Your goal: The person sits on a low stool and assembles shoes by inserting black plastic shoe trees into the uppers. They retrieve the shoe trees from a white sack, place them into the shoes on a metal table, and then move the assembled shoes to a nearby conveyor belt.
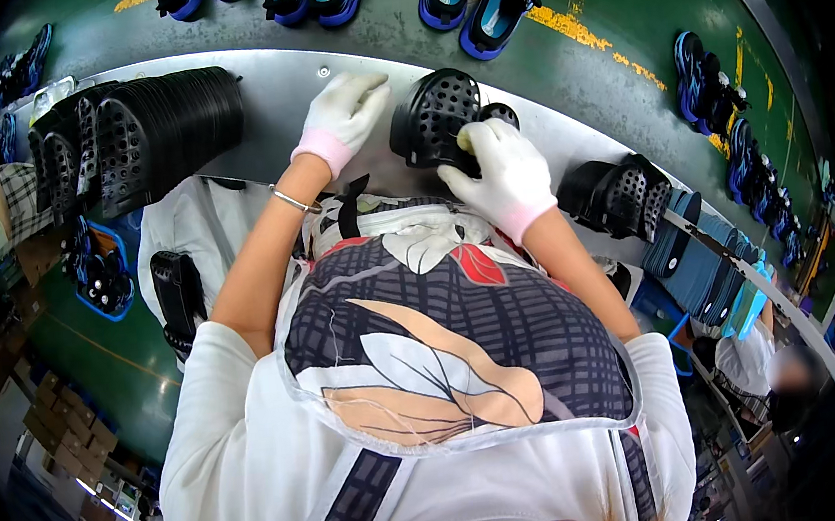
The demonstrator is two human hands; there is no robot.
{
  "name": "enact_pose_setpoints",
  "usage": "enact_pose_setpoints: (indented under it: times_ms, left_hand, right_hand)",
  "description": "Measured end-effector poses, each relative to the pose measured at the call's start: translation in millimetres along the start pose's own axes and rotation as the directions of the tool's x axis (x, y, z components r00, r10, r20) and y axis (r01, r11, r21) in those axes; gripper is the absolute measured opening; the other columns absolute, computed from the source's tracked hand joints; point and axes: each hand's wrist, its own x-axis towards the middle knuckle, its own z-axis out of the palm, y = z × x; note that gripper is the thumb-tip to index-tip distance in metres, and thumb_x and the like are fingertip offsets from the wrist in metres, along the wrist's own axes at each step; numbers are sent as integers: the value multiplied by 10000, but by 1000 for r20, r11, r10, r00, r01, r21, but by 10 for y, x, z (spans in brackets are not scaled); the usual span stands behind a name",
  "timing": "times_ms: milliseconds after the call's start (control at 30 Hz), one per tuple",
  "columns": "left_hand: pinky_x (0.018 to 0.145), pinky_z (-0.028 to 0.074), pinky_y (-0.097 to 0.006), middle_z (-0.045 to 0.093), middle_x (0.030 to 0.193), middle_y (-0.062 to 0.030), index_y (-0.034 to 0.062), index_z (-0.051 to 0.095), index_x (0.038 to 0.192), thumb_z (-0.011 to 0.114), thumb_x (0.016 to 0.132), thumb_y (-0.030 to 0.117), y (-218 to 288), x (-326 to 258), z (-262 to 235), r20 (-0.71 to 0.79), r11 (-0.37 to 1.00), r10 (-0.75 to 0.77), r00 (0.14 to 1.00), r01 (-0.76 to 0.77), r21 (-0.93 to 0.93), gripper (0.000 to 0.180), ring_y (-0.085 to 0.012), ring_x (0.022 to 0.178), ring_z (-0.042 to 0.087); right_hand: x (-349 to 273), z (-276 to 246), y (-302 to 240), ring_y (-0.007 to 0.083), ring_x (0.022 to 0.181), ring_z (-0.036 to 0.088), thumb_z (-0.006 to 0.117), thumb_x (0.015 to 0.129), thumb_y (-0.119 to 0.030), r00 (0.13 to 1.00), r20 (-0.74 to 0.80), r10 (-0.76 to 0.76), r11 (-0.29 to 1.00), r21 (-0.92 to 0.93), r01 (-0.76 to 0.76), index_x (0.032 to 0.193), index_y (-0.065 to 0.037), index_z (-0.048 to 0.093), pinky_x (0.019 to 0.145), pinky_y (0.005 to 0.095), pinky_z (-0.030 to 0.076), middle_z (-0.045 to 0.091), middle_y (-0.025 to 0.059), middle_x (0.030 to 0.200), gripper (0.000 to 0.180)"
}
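Observation:
My right hand (505,174), in a white glove with a pink cuff, is closed on the near right edge of a black perforated plastic piece (439,118). This rounded, hole-studded piece sits on the metal table (269,79) in front of me, and a smaller round black part shows beside it. The right fingertips are partly hidden against the piece. To its left, my left hand (348,114), gloved the same way, is held over the table with fingers stretched toward the piece. The left hand is open, holds nothing and does not touch the piece.
A long nested stack of black perforated pieces (174,128) stands at the left, and a shorter stack (617,196) at the right. Blue insoles (684,260) lie beyond that one. Black-and-blue shoes (499,7) stand in rows past the table. Other people work at both sides.

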Motion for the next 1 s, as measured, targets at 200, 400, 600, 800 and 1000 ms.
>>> enact_pose_setpoints:
  times_ms: [200,400,600,800,1000]
  left_hand:
    - [985,449,-412,504,1285,-222,-11,397,1340,346,957,560,493,199,-182,543,-120,13,840,540,-833,689,-296,1148,546]
    - [782,540,-317,629,919,-102,23,515,1198,492,921,515,523,484,-81,440,2,-154,885,446,-895,565,-189,825,637]
    - [622,473,-245,594,753,-26,90,581,870,555,875,531,556,854,74,170,321,-405,898,314,-894,442,-112,649,563]
    - [798,463,-283,624,976,-87,-8,608,1096,466,929,456,183,1190,176,232,769,-269,935,353,-533,514,-159,854,603]
    - [860,461,-418,569,1064,-144,80,590,1079,589,842,202,-64,1358,433,122,939,323,938,-334,81,266,-341,994,549]
  right_hand:
    - [154,-308,-199,312,854,590,739,679,-167,979,-170,-111,971,190,144,986,-47,578,747,385,490,590,129,931,367]
    - [390,-299,-273,315,929,592,700,755,-232,986,-33,161,870,477,-126,1119,-8,565,815,379,478,599,180,1020,449]
    - [721,-140,-266,393,786,629,626,833,-365,916,76,393,884,243,-399,977,-29,595,698,426,495,639,231,815,367]
    - [1103,-144,259,398,811,633,508,852,-474,850,106,516,855,-123,-504,884,-30,595,758,460,494,651,235,813,453]
    - [1672,-393,589,349,942,634,484,801,-428,778,278,563,823,-268,-500,993,-46,675,846,399,498,661,205,975,469]
